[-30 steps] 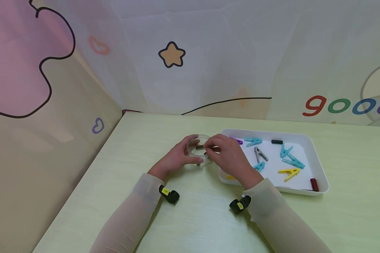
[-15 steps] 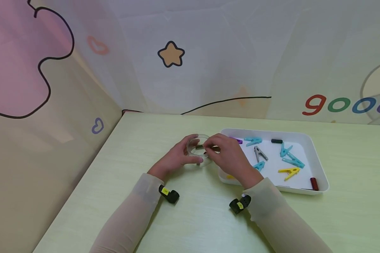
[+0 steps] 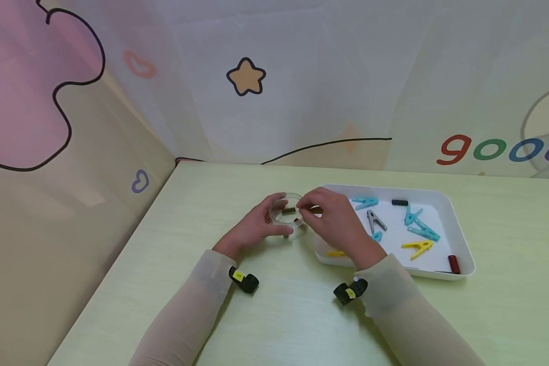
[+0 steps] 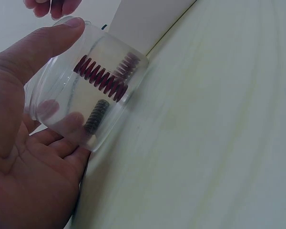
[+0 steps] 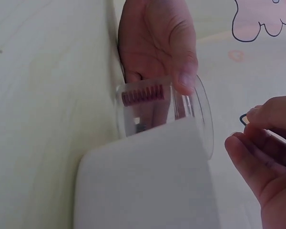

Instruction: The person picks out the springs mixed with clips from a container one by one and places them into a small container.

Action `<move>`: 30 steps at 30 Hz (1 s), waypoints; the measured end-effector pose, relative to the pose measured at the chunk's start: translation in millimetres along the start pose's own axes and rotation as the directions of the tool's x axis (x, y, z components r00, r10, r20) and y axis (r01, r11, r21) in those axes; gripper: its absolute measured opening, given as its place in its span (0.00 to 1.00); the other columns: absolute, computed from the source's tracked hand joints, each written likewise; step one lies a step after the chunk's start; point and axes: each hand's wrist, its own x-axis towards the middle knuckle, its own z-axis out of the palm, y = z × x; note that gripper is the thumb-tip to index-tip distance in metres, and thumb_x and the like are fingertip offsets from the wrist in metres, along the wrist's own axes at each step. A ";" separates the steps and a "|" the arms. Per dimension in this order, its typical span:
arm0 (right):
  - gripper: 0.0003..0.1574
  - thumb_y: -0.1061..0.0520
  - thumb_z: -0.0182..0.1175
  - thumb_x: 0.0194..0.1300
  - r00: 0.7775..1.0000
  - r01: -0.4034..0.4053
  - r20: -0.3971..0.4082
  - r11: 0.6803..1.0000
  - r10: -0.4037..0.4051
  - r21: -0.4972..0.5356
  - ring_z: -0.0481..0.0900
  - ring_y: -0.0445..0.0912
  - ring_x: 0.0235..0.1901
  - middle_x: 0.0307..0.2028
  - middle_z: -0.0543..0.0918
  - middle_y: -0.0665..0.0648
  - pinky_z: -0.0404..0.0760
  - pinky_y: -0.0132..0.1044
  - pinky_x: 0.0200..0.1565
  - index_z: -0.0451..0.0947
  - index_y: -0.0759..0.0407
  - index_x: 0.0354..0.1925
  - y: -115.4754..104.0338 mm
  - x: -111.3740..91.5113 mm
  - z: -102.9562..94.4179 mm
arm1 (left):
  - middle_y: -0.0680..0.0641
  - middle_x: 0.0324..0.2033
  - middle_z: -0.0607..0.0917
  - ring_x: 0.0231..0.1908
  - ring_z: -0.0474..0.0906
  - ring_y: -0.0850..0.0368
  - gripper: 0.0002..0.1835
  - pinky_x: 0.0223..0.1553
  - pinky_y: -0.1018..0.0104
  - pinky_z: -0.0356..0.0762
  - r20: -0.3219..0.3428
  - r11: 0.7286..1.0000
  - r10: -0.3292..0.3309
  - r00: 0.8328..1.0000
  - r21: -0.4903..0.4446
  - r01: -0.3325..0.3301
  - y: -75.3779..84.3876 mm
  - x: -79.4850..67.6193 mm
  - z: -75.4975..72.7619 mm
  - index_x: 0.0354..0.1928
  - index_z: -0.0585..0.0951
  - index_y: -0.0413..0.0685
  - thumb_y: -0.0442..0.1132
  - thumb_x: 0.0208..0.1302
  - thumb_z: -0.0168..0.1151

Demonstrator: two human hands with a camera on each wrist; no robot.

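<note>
My left hand [image 3: 256, 224] holds a clear plastic jar [image 3: 285, 224], thumb on the near side and fingers round the far side. Inside it, the left wrist view shows a red coil spring [image 4: 100, 78] and a dark green coil spring [image 4: 97, 116]. A second red spring shape [image 4: 127, 66] appears behind; whether it is a reflection I cannot tell. Beside the jar's open mouth is my right hand [image 3: 334, 216]. Its thumb and fingertips [image 5: 236, 143] are slightly apart, and nothing shows between them in the right wrist view.
Right of the jar stands a white tray [image 3: 445, 216], partly under my right hand. It holds several blue clips [image 3: 423, 233], a grey clip [image 3: 376, 220], yellow clips [image 3: 418, 248], a black spring [image 3: 400, 202] and a red spring [image 3: 454, 264]. A printed backdrop [image 3: 302, 91] rises behind the table.
My right hand has drawn slightly right and up from the jar's mouth, away from the dark green spring now lying inside. My left hand and the jar have hardly moved.
</note>
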 end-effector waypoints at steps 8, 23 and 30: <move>0.06 0.60 0.61 0.65 0.998 -0.050 0.029 0.998 0.049 0.043 0.85 0.47 0.41 0.42 0.83 0.54 0.85 0.41 0.47 0.83 0.58 0.41 -0.8 0.9 -11.1 | 0.53 0.71 0.66 0.72 0.57 0.60 0.47 0.73 0.52 0.53 -0.003 1.000 -0.002 1.000 -0.009 0.002 -2.2 1.8 -0.5 0.72 0.57 0.65 0.50 0.53 0.74; 0.06 0.60 0.61 0.65 0.991 -0.120 0.069 0.992 0.118 0.037 0.83 0.46 0.42 0.42 0.83 0.53 0.85 0.41 0.47 0.83 0.56 0.40 1.9 3.4 -21.4 | 0.56 0.69 0.68 0.72 0.58 0.60 0.45 0.73 0.51 0.53 -0.019 1.000 -0.005 1.000 0.003 0.005 2.5 4.2 -1.2 0.70 0.58 0.69 0.47 0.54 0.74; 0.06 0.59 0.61 0.65 0.989 -0.129 0.078 0.991 0.126 0.033 0.83 0.46 0.42 0.42 0.83 0.53 0.85 0.42 0.47 0.83 0.56 0.40 0.7 -2.9 -20.8 | 0.55 0.69 0.67 0.72 0.57 0.59 0.45 0.73 0.51 0.52 -0.012 1.000 -0.012 1.000 -0.021 0.011 -1.5 3.7 0.8 0.70 0.59 0.68 0.46 0.54 0.74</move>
